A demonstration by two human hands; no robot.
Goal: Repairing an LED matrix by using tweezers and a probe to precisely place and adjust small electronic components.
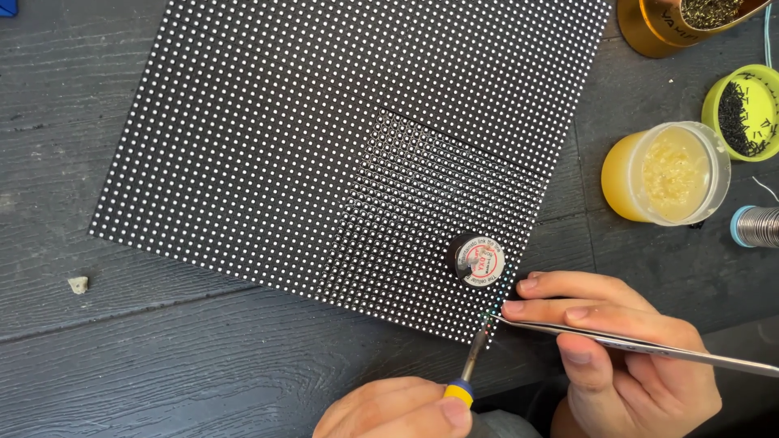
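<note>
A black panel (308, 138) covered in a grid of small white dots lies on the dark wooden table (162, 365). A small round black part with a white label (478, 259) sits on the panel near its lower right edge. My left hand (398, 412) grips a soldering iron with a yellow and blue collar (466, 373), its tip at the panel's lower right edge. My right hand (621, 345) pinches metal tweezers (649, 345), whose points meet the iron's tip at that same edge.
At the right stand a yellow jar of pale paste (667, 173), a green tub of tiny black parts (742, 109), an amber jar (673, 24) and a spool of solder wire (755, 227). A small pale crumb (78, 284) lies at the left.
</note>
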